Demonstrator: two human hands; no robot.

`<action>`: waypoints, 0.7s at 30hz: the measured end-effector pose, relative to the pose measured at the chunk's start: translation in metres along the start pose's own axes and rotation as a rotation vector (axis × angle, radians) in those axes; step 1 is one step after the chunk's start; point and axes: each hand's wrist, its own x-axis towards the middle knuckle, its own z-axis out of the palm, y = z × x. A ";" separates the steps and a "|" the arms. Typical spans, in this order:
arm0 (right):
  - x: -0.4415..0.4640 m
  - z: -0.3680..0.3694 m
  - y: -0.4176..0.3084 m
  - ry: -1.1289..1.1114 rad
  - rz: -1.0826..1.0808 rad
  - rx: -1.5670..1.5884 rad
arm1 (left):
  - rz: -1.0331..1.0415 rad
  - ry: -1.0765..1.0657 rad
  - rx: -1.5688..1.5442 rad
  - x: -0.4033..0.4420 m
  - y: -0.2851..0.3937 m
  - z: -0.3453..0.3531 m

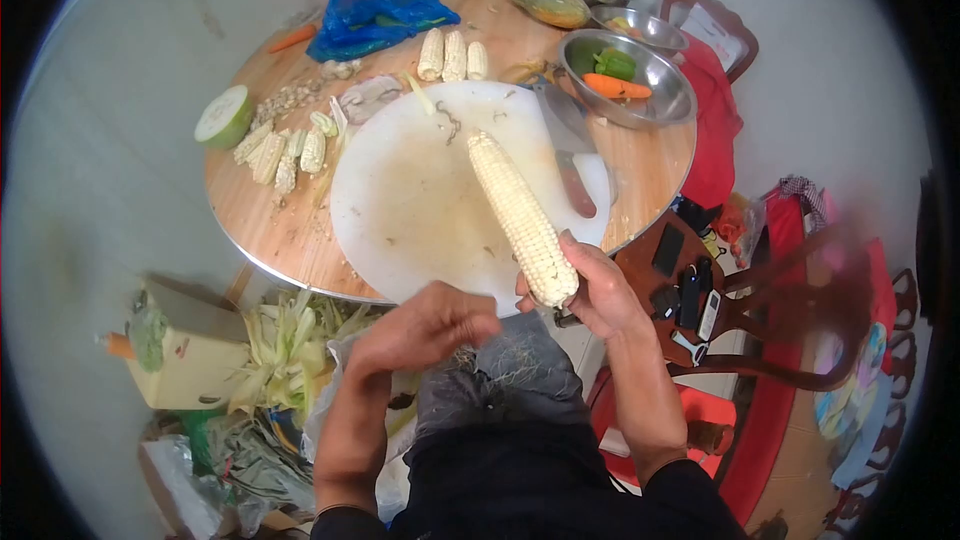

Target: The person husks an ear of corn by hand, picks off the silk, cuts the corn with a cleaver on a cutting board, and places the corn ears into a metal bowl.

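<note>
A husked ear of pale corn (pixel 518 210) slants up over the cutting board, its thick lower end in my right hand (pixel 600 290). The fingers of that hand wrap round the base of the ear. To the left and slightly lower, my left hand (pixel 430 325) is apart from the ear with its fingers curled in; whatever they may hold is hidden. Beneath the ear lies the round white cutting board (pixel 400 210), with bits of debris on it. A cleaver (pixel 567 145) rests on the board's right side, its brown handle toward me.
Three corn pieces (pixel 453 56) lie behind the board; several more pieces (pixel 285 152) are at its left, near a cut green gourd (pixel 224 118). A steel bowl (pixel 665 112) holds a carrot and green pepper. Husks (pixel 285 345) overhang a box below. A chair (pixel 740 315) stands right.
</note>
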 end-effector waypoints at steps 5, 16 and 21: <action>0.003 -0.003 0.007 -0.065 0.001 0.074 | -0.249 0.584 -0.083 0.008 -0.022 -0.010; -0.002 -0.011 0.014 -0.229 0.029 0.255 | -0.018 0.200 -0.183 0.014 -0.015 -0.019; -0.002 -0.009 0.013 -0.204 0.066 0.481 | -0.242 0.222 -0.261 0.007 -0.016 -0.021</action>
